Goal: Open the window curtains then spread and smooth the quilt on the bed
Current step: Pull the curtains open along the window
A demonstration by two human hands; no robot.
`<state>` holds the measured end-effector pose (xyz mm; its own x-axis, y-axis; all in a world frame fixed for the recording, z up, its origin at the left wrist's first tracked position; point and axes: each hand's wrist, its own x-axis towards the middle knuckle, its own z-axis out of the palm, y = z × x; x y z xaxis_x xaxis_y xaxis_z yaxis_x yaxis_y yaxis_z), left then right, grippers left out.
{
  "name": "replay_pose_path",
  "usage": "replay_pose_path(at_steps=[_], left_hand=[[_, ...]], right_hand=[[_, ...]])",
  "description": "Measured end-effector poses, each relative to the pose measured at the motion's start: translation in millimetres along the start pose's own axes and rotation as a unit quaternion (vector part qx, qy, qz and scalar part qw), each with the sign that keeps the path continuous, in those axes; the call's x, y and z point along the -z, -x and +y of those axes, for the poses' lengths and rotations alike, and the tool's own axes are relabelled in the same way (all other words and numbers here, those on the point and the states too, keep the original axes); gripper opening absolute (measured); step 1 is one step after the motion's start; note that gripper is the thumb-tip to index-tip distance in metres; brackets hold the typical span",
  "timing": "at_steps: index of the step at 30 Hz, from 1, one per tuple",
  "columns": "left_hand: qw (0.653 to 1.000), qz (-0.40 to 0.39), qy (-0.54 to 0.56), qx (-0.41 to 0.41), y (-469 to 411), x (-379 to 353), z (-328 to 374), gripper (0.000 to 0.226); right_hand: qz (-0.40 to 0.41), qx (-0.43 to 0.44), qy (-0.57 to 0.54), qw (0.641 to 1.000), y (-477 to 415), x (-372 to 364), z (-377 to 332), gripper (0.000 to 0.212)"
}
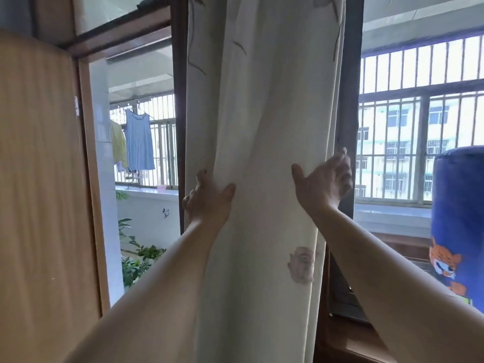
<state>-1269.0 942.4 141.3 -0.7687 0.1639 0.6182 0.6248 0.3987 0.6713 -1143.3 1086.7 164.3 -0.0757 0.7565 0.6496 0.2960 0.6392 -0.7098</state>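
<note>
Left hand (pixel 207 197): grip closed on the curtain (pixel 262 127). Thumb lies across the front of the cloth and the fingers curl round its left edge, out of sight behind the fold.

Right hand (pixel 324 179): grip wide open, thumb spread far from the fingers, palm turned toward the cloth. Fingertips reach the curtain's right edge beside the dark window frame (pixel 349 100). They are blurred, so actual contact cannot be confirmed. Nothing is pinched.

Curtain: off-white, matte, heavy-looking cloth, bunched into one narrow column of long vertical folds at mid-window, between the two hands. A faded pinkish flower print (pixel 301 264) sits low on it, with thin grey line motifs higher up.

To either side, glass is uncovered. Left: a pale wood-grain door panel (pixel 39 179), then a balcony with metal bars. A blue sleeveless dress (pixel 138 142) and a yellow garment (pixel 119 145) hang there, with leafy green plants (pixel 136 260) below. A small pink bowl (pixel 161 188) stands on the ledge, contents not visible. Right: a blue cylinder with a cartoon tiger print (pixel 458 218), glossy surface.
</note>
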Motion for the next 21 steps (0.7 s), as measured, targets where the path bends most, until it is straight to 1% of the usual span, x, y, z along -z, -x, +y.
replay_pose_path(at_steps=[2,3,5,6,7,8,10,13,14,15,18,21], left_hand=[[0.998,-0.015,-0.053,-0.022,-5,-1,10,0.042],[0.995,-0.023,-0.093,-0.039,-6,-2,13,0.034],[0.986,-0.031,-0.153,-0.065,-6,-4,12,0.032],[0.982,-0.030,-0.168,-0.076,-6,-6,9,0.034],[0.980,-0.023,-0.177,-0.086,-7,-7,4,0.034],[0.977,-0.016,-0.188,-0.093,-8,-9,-1,0.034],[0.972,0.001,-0.211,-0.104,-15,-10,-11,0.034],[0.968,0.006,-0.233,-0.096,-27,-5,-24,0.034],[0.968,0.011,-0.232,-0.090,-31,-5,-28,0.033],[0.968,0.024,-0.236,-0.084,-47,-4,-40,0.034],[0.968,0.032,-0.241,-0.060,-66,-1,-56,0.037],[0.968,0.030,-0.248,-0.036,-69,4,-70,0.039]], right_hand=[[-0.041,-0.042,0.009,0.998,-10,0,1,0.087],[-0.052,-0.045,0.022,0.997,-14,-1,1,0.074],[-0.070,-0.021,0.043,0.996,-16,-2,2,0.043],[-0.082,-0.007,0.046,0.995,-16,-3,1,0.032],[-0.094,0.006,0.056,0.994,-16,-5,0,0.026],[-0.103,0.021,0.076,0.992,-15,-7,-1,0.024],[-0.111,0.061,0.123,0.984,-15,-16,-4,0.026],[-0.134,0.100,0.158,0.973,-17,-42,-14,0.028],[-0.143,0.108,0.157,0.971,-19,-52,-17,0.028],[-0.155,0.119,0.141,0.971,-23,-79,-26,0.027],[-0.166,0.145,0.111,0.969,-22,-107,-35,0.022],[-0.166,0.202,0.130,0.956,-15,-123,-39,0.028]])
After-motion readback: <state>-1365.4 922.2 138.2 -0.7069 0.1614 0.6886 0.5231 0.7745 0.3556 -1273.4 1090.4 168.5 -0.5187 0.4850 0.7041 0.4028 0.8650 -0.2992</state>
